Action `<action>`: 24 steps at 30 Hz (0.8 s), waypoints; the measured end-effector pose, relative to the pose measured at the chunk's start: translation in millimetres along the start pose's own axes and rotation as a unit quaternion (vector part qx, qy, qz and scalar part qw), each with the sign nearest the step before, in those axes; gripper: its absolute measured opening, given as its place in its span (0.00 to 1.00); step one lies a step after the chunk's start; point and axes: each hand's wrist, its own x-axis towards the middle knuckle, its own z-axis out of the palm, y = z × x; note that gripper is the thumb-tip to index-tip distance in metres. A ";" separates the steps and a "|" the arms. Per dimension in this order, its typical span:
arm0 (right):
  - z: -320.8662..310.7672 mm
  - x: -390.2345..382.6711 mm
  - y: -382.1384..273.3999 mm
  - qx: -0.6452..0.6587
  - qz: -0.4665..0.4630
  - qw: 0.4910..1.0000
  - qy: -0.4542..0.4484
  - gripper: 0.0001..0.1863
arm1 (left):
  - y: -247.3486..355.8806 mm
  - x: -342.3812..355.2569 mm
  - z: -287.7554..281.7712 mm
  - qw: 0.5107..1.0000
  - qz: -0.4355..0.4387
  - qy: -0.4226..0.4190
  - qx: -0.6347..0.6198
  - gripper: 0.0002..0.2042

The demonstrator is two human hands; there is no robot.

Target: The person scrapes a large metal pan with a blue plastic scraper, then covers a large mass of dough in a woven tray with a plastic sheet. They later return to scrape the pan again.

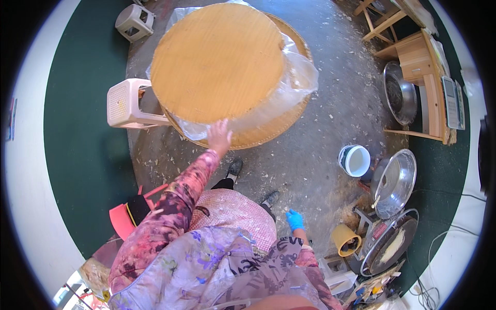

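My left hand, bare, reaches to the near edge of a large round tan board. Its fingers are stretched out over the clear plastic sheet that sticks out from under the board, and I see nothing held. Below the sheet lies a wider round tray with a tan rim. My right hand, in a blue glove, hangs at my right side over the floor. Its fingers look loosely apart, with nothing visible in them.
A pink plastic stool stands against the board's left side. On the right are a white bucket, a metal basin, a yellow pot and a round griddle with a pale strip on it. A wooden desk stands farther back.
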 end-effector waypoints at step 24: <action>60.0 -150.9 -82.5 0.157 0.043 0.985 0.052 0.25 | -64.6 75.9 -60.4 0.953 0.287 -0.020 -0.092 0.22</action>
